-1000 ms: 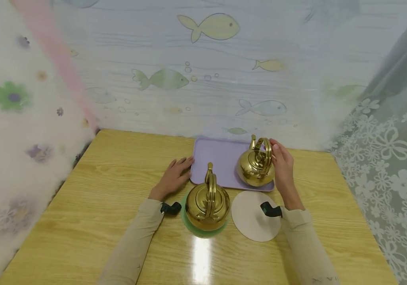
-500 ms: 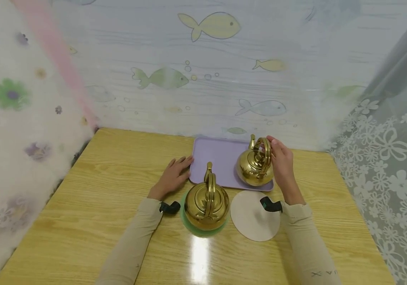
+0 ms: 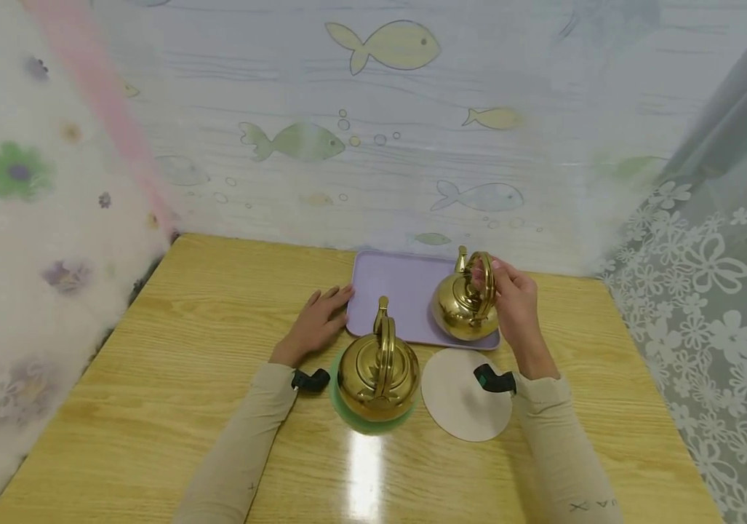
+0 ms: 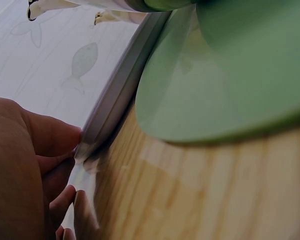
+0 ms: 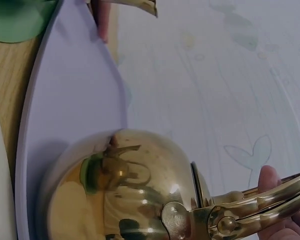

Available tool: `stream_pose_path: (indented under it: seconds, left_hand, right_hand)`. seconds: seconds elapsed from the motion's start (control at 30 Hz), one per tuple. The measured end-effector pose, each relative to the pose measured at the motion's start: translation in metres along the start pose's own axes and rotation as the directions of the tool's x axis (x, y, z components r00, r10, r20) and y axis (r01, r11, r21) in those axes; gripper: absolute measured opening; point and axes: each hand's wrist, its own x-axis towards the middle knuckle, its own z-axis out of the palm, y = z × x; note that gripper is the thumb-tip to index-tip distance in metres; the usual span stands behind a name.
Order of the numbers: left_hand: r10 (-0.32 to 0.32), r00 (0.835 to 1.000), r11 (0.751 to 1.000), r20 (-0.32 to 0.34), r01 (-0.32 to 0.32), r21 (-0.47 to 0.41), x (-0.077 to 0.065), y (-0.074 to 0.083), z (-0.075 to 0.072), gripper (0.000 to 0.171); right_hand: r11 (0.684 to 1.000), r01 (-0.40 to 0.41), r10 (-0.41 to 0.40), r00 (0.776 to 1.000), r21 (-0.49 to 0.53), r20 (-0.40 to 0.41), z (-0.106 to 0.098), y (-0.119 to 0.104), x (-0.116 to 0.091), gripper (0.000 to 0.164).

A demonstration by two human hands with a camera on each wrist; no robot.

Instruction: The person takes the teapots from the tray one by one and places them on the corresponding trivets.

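At the right end of the lilac tray (image 3: 396,291) stands a golden kettle (image 3: 465,309), its spout toward the back wall. My right hand (image 3: 517,302) holds this kettle's handle (image 5: 260,205), with fingertips showing through the loop. Flat beside the tray lies my left hand (image 3: 314,324), its fingers extended to the tray's left edge. In the left wrist view, the thumb (image 4: 57,135) touches that rim. A second golden kettle (image 3: 376,378) sits on a green round mat (image 3: 347,415), just in front of the tray and right of my left wrist.
A whitish round mat (image 3: 465,407) lies in front of the tray, under the right wrist camera (image 3: 494,378). The wooden table (image 3: 216,306) ends at a fish-patterned curtain (image 3: 373,145) behind the tray. A lace curtain (image 3: 720,313) hangs at the right.
My right hand's fingers have moved from beside the kettle's handle to inside its loop. The left hand and both kettles stay in place; the view shifts slightly.
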Motion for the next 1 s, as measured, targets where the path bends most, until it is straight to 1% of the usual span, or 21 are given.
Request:
stream_pose_path:
  seconds: [0.13, 0.23, 0.4, 0.43, 0.47, 0.57, 0.63, 0.77, 0.83, 0.9, 1.0]
  left_hand:
    - [0.003, 1.0, 1.0, -0.002, -0.003, 0.003, 0.0, 0.001, -0.001, 0.055]
    - [0.009, 1.0, 1.0, -0.007, -0.009, 0.004, 0.0, 0.001, 0.0, 0.055]
    - [0.014, 1.0, 1.0, -0.01, -0.014, 0.006, 0.0, -0.001, 0.001, 0.055]
    - [0.013, 1.0, 1.0, -0.009, -0.013, 0.007, 0.0, -0.001, 0.001, 0.055]
    - [0.012, 1.0, 1.0, -0.009, -0.012, 0.01, -0.001, -0.002, 0.001, 0.055]
    - [0.013, 1.0, 1.0, -0.012, -0.013, 0.017, -0.001, -0.003, 0.002, 0.055]
    - [0.016, 1.0, 1.0, -0.015, -0.016, 0.007, -0.001, -0.003, 0.002, 0.055]
    - [0.045, 0.998, 0.999, -0.04, -0.046, -0.025, -0.002, -0.003, 0.002, 0.055]
    - [0.062, 0.996, 0.998, -0.059, -0.064, -0.021, -0.002, -0.003, 0.001, 0.055]
    - [0.071, 0.995, 0.997, -0.07, -0.073, -0.022, -0.003, -0.003, 0.001, 0.055]
    - [0.061, 0.997, 0.998, -0.057, -0.062, -0.018, -0.002, -0.003, 0.002, 0.055]
  right_hand:
    - [1.0, 0.0, 0.0, 1.0, 0.008, 0.01, -0.001, 0.0, 0.0, 0.056]
    - [1.0, -0.002, 0.002, 1.0, -0.009, 0.013, -0.003, -0.001, 0.001, 0.053]
    - [0.998, -0.02, 0.02, 1.0, -0.067, 0.008, -0.009, -0.005, 0.004, 0.031]
    - [0.996, -0.024, 0.025, 1.0, -0.085, 0.006, -0.01, -0.005, 0.005, 0.029]
    - [0.994, -0.03, 0.031, 0.999, -0.105, 0.007, -0.011, -0.006, 0.006, 0.029]
    - [0.988, -0.047, 0.05, 0.999, -0.148, 0.018, -0.014, -0.008, 0.007, 0.035]
    - [0.986, -0.058, 0.063, 0.998, -0.155, 0.027, -0.015, -0.009, 0.007, 0.036]
    - [0.986, -0.072, 0.08, 0.996, -0.15, 0.047, -0.016, -0.01, 0.008, 0.018]
    - [0.986, -0.075, 0.085, 0.994, -0.148, 0.062, -0.017, -0.011, 0.008, 0.014]
    - [0.981, -0.074, 0.088, 0.993, -0.177, 0.072, -0.018, -0.011, 0.008, 0.014]
    - [0.971, -0.079, 0.1, 0.992, -0.227, 0.079, -0.019, -0.012, 0.009, 0.016]
